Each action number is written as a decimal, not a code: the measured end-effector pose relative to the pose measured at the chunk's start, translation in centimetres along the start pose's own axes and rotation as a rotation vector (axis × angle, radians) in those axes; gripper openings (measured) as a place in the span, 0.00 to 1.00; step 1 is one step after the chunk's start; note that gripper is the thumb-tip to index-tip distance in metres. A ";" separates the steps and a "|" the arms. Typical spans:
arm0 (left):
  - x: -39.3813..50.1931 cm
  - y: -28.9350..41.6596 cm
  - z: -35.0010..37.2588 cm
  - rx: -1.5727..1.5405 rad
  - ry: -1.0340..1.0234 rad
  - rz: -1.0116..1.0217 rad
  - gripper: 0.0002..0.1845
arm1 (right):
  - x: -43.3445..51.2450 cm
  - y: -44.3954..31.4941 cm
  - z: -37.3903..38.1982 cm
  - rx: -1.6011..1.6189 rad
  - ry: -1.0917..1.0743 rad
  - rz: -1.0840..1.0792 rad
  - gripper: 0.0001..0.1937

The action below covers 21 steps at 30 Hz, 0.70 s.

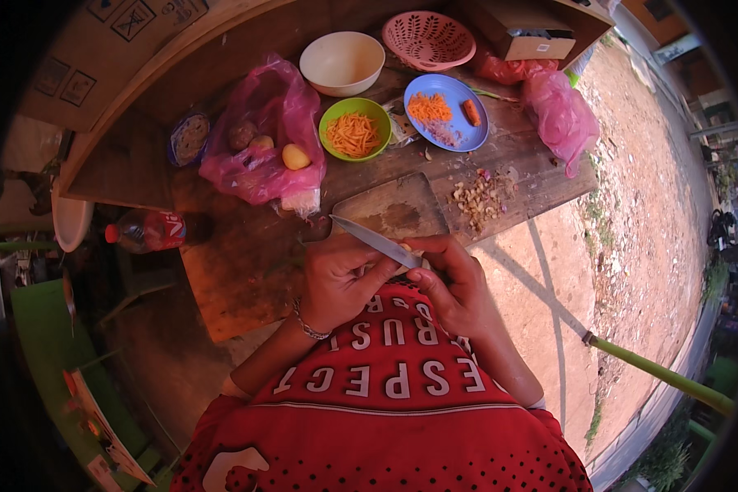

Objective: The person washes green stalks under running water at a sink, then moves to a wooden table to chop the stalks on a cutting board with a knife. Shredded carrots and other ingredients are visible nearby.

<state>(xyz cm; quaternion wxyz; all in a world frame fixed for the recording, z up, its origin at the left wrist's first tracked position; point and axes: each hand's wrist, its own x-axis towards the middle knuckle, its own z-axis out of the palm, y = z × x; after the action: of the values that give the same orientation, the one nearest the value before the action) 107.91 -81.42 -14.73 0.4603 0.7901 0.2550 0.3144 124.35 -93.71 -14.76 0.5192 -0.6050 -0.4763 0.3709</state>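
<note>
A knife with a bare metal blade points up and left, across the fingers of my left hand. My right hand is closed at the blade's base; the handle is hidden in it. Between the fingertips of both hands, partly behind the blade, is a small pale yellow piece of food, which my left fingers seem to pinch. A wooden cutting board with a damp patch lies just beyond my hands. To its right, small light-brown pieces and peelings are scattered on the wooden table.
Behind the board stand a green bowl of orange strips, a blue plate with shreds and a carrot piece, a cream bowl and a pink basket. Pink bags flank them. A red-capped bottle is at left.
</note>
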 end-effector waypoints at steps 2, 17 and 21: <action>0.0 -0.1 0.1 0.008 0.008 0.037 0.08 | 0.0 0.2 0.2 0.039 0.015 -0.014 0.16; -0.1 0.0 1.5 0.018 0.095 0.105 0.09 | -0.4 0.8 0.7 0.213 0.112 0.073 0.11; -0.2 -0.3 1.5 -0.024 0.095 0.097 0.09 | -0.4 1.0 0.8 0.040 0.207 -0.052 0.11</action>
<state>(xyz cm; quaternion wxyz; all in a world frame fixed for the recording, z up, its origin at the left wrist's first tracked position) 108.84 -82.33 -15.61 0.4411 0.7804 0.2340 0.3764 123.68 -93.86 -15.86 0.5868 -0.6171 -0.4283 0.3023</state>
